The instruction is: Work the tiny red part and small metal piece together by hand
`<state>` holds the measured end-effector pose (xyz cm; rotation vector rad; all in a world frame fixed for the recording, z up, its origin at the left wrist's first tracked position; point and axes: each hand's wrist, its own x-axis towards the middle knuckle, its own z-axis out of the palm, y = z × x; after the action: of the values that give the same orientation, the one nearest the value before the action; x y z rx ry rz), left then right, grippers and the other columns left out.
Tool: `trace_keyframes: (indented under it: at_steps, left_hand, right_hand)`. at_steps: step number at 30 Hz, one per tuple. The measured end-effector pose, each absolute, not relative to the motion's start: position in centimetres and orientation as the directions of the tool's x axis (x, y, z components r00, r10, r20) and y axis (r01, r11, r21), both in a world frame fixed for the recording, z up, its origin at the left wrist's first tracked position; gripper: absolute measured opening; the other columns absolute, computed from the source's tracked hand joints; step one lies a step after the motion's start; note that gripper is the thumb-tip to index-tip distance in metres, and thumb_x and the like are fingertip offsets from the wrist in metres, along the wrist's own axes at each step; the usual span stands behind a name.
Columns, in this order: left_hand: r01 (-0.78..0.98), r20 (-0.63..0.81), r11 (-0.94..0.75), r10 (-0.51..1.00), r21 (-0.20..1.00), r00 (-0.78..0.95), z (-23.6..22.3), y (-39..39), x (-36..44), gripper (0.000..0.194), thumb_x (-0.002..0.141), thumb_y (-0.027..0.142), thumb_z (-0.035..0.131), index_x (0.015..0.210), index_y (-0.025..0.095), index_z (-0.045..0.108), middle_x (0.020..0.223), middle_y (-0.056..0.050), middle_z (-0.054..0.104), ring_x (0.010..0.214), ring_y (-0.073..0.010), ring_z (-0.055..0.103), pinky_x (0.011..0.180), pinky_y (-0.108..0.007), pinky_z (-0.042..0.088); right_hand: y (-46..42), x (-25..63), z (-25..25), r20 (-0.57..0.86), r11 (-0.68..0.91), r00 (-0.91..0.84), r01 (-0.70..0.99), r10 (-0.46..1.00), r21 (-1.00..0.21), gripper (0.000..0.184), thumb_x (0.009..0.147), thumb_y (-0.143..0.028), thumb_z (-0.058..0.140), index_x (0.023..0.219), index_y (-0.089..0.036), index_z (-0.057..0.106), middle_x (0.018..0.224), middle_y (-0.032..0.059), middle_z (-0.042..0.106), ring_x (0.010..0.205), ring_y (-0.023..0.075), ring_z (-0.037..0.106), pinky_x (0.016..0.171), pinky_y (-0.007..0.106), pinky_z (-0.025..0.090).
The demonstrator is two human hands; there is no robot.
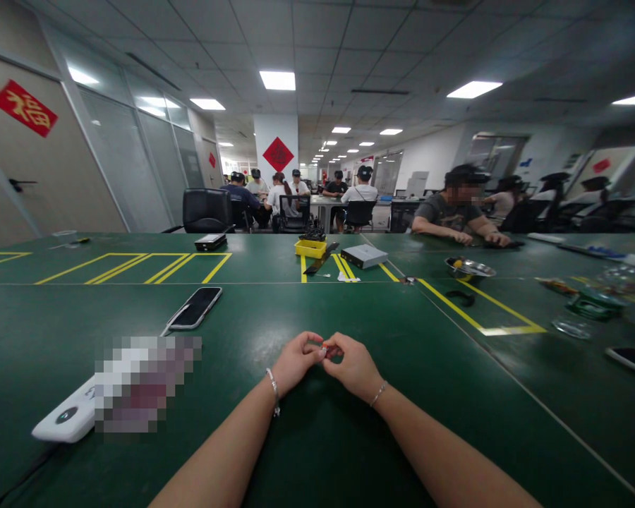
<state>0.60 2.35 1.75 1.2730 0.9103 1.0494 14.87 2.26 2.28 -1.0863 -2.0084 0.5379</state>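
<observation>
My left hand [298, 361] and my right hand [353, 367] meet above the green table [254, 437], fingertips pinched together. Between them is a very small object, with a hint of white and orange-red, mostly hidden by the fingers; I cannot tell its kind. Both hands are closed around this spot, and which one bears the object is unclear. A bracelet circles each wrist. Beyond my left hand, to the left, lies a phone [197, 308] with a white cable. Nearer on that side is a white device [66, 420], partly pixelated.
Farther back stand a yellow tray [310, 249], a grey box [364, 256] and a black box [210, 242]. At right are a metal bowl [479, 269], a black curved item [460, 298] and plastic bottles [595, 303]. A person [455, 208] sits across at the right.
</observation>
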Motion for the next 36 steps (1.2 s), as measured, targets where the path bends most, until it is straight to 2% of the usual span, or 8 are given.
trace_keyframes:
  at_steps: [4,7,13,17,24,28,31,36]
  left_hand:
    - [-0.028,0.052,-0.046,0.962,0.999,0.267,1.6,2.4,0.7,0.027,0.065,0.028,0.060,0.087,0.015,0.050,0.071,-0.002,0.064,0.068,-0.0125,0.058,0.067,-0.024,0.041]
    - [0.017,0.052,-0.059,0.963,0.998,0.265,1.5,2.4,0.6,0.026,0.067,0.030,0.057,0.088,0.015,0.049,0.072,-0.004,0.064,0.069,-0.0130,0.058,0.067,-0.025,0.041]
    - [0.126,0.064,-0.106,0.953,0.986,0.295,1.3,2.2,0.9,0.022,0.070,0.030,0.052,0.087,0.016,0.050,0.074,-0.005,0.065,0.066,-0.0130,0.058,0.060,-0.023,0.040]
    - [0.274,0.103,-0.190,0.947,0.943,0.304,1.2,1.9,1.2,0.019,0.070,0.030,0.051,0.085,0.019,0.053,0.072,-0.001,0.064,0.065,-0.0127,0.057,0.060,-0.023,0.040]
    - [0.366,0.145,-0.242,0.951,0.899,0.274,1.2,1.7,1.2,0.017,0.070,0.028,0.050,0.085,0.022,0.056,0.078,-0.001,0.063,0.073,-0.0145,0.057,0.069,-0.025,0.040]
    - [0.447,0.194,-0.292,0.948,0.845,0.253,1.1,1.7,1.2,0.017,0.068,0.026,0.052,0.084,0.022,0.058,0.084,-0.003,0.062,0.080,-0.0174,0.055,0.075,-0.028,0.039]
    - [0.562,0.246,-0.344,0.938,0.752,0.245,1.0,1.6,1.2,0.019,0.067,0.027,0.053,0.084,0.023,0.060,0.087,-0.005,0.060,0.086,-0.0216,0.052,0.079,-0.034,0.036]
    - [0.635,0.293,-0.425,0.905,0.646,0.308,0.7,1.7,1.3,0.031,0.070,0.029,0.050,0.099,0.022,0.055,0.107,-0.008,0.054,0.105,-0.0243,0.042,0.092,-0.038,0.025]
  right_hand:
    - [2.7,15.5,2.9,0.401,0.529,-0.348,0.500,0.848,-0.685,0.015,0.066,-0.024,0.052,0.079,-0.019,0.054,0.073,-0.0007,0.059,0.067,0.0101,0.054,0.064,0.023,0.043]
    - [4.4,18.3,4.0,0.374,0.424,-0.214,0.587,0.903,-0.689,0.020,0.065,-0.027,0.051,0.084,-0.020,0.054,0.078,0.0001,0.060,0.073,0.0114,0.056,0.068,0.025,0.043]
    - [7.3,32.3,4.8,0.291,-0.181,0.349,0.860,0.891,-0.477,0.031,0.066,-0.035,0.046,0.090,-0.017,0.057,0.084,0.0117,0.061,0.079,0.0229,0.056,0.064,0.034,0.041]
    - [5.9,41.5,3.3,0.238,-0.439,0.517,0.842,0.822,-0.314,0.035,0.066,-0.037,0.046,0.088,-0.015,0.062,0.085,0.0212,0.059,0.078,0.0277,0.055,0.058,0.037,0.037]
    - [4.1,45.9,0.8,0.104,-0.645,0.722,0.664,0.684,-0.378,0.041,0.060,-0.042,0.052,0.093,-0.019,0.062,0.097,0.0283,0.049,0.094,0.0345,0.047,0.055,0.042,0.031]
    - [4.2,44.9,0.8,0.103,-0.664,0.745,0.640,0.659,-0.388,0.049,0.062,-0.042,0.049,0.101,-0.013,0.058,0.105,0.0302,0.044,0.103,0.0404,0.037,0.061,0.048,0.031]
    - [4.7,42.9,1.4,0.238,-0.593,0.675,0.732,0.699,-0.335,0.052,0.065,-0.041,0.044,0.106,-0.010,0.053,0.111,0.0282,0.042,0.107,0.0402,0.032,0.069,0.052,0.031]
    - [6.0,35.1,2.9,0.440,-0.112,0.177,0.979,0.880,-0.170,0.049,0.071,-0.033,0.040,0.110,-0.004,0.048,0.114,0.0198,0.046,0.110,0.0282,0.035,0.089,0.043,0.028]
